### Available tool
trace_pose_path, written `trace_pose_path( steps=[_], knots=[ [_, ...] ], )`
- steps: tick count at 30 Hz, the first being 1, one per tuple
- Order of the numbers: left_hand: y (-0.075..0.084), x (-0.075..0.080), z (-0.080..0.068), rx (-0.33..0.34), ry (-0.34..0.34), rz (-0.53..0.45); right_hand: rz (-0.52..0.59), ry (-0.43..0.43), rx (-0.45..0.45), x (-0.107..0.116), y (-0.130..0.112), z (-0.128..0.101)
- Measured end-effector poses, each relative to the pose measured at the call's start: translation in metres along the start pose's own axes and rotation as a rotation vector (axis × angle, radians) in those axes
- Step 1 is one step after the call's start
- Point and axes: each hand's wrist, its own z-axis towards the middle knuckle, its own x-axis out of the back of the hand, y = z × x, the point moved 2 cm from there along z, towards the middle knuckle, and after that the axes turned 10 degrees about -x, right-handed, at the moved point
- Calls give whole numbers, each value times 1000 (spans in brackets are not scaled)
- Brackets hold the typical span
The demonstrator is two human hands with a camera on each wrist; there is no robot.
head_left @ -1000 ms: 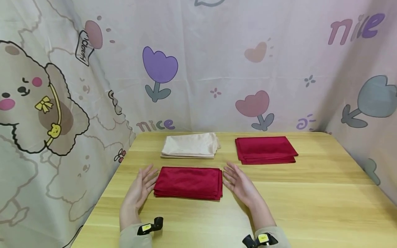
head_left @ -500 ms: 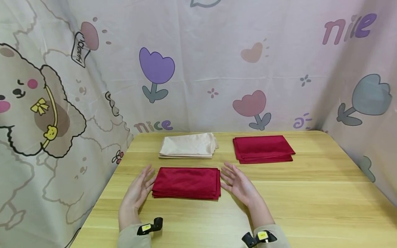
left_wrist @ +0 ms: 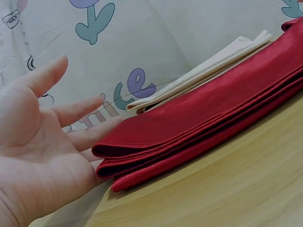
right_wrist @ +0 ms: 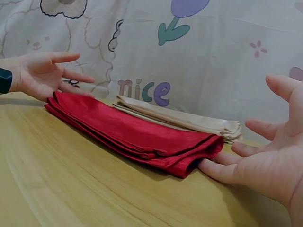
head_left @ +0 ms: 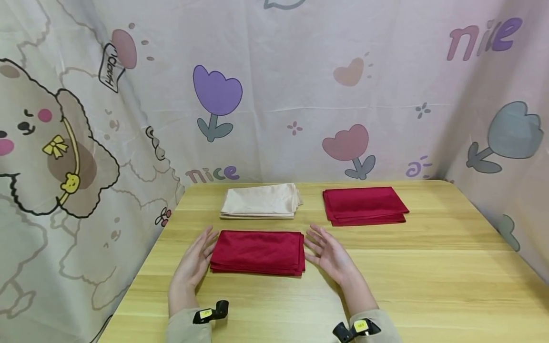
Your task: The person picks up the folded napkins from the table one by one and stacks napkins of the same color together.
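Red folded cloth [head_left: 258,252] near the desk's [head_left: 429,286] front edge sits between my left hand [head_left: 195,259] and right hand [head_left: 330,252], fingers released, flanking its ends; squaring seems underway, needing gentle inward pressure next.

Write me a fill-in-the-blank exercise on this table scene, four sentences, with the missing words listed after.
1. The left hand and right hand flank a folded cloth whose colour is ____.
2. Behind it, near the curtain, lies a folded cloth coloured ____.
3. The number of folded cloths on the wooden table, counting the far red one, is ____.
4. Both hands have their fingers ____, gripping nothing.

Missing words: red; beige; three; straight
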Motion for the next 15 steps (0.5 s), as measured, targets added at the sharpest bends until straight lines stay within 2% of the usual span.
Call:
trace_pose_path(
  steps=[4,15],
  knots=[
    [1,-3,2,-1,32,-61,22,26,7,-3,2,1],
    [0,-2,4,21,104,-221,33,-14,-16,-6,5,5]
  ],
)
